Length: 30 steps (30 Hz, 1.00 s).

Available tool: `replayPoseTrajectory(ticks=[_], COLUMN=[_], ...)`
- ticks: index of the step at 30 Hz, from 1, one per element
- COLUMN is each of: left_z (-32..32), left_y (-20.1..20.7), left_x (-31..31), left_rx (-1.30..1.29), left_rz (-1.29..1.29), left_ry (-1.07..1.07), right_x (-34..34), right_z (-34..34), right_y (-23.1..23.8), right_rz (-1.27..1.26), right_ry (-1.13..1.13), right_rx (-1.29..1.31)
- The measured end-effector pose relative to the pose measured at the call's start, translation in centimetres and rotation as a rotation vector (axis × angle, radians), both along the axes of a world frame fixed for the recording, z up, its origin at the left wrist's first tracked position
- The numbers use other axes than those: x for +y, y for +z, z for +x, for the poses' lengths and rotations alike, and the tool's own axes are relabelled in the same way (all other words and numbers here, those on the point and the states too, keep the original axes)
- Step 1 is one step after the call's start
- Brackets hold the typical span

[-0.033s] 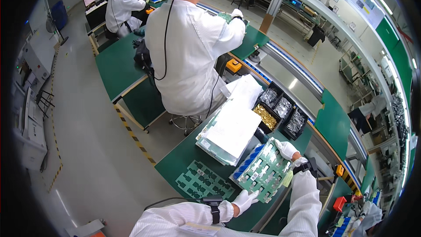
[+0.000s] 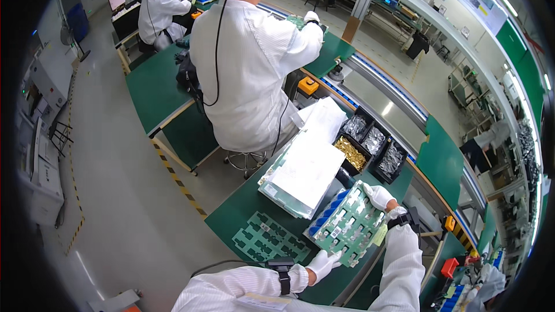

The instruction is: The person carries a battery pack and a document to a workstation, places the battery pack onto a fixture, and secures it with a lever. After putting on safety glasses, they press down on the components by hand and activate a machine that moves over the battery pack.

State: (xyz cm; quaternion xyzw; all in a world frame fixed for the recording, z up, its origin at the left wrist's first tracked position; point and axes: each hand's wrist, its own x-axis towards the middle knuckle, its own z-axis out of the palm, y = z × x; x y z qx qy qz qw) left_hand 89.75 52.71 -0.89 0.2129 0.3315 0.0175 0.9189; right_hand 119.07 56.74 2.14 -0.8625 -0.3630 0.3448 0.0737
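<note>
The gloved left hand point(image 2: 324, 266) clasps the near edge of the green-topped blue block point(image 2: 351, 226), the right hand point(image 2: 380, 196) grips its far right corner, and a flat green panel point(image 2: 269, 238) lies left of it.

At five o'clock in your view, you hold a rectangular block faced with a flat green panel full of cut-outs point(image 2: 351, 226), that face turned up toward you. Blue, rounded bodies point(image 2: 327, 215) line its ten o'clock side. A small white label point(image 2: 335, 232) sits toward eight o'clock on the panel.
</note>
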Motion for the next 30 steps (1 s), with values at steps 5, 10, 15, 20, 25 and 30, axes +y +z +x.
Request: replayPoseTrajectory(ticks=[5,10,15,20,25,30], left_z=[-0.4,-2.3,-4.7,-3.5,-1.6,-0.2], left_y=[-2.2,-3.0,-1.6,-0.8,-7.6,-7.7], left_x=[1.1,6.1,11.6,15.5,16.1,16.1], left_rx=[-0.058,-0.051,0.219,0.147,0.317,0.493], left_rz=[0.065,0.09,0.244,0.245,0.401,0.642], left_ry=[-0.13,-0.243,0.243,0.4,0.544,0.525], right_x=[0.3,5.6,13.6,18.9,22.5,22.1], right_z=[0.7,-0.6,-4.5,-4.4,-6.0,-4.9], right_y=[-0.4,3.2,4.2,1.6,1.5,0.1], right_rz=[0.073,0.195,0.476,0.429,0.202,0.23], right_ry=[0.052,0.078,0.187,0.342,0.519,0.582], right_rx=[-0.066,-0.421,-0.466,-0.29,-0.1,0.0])
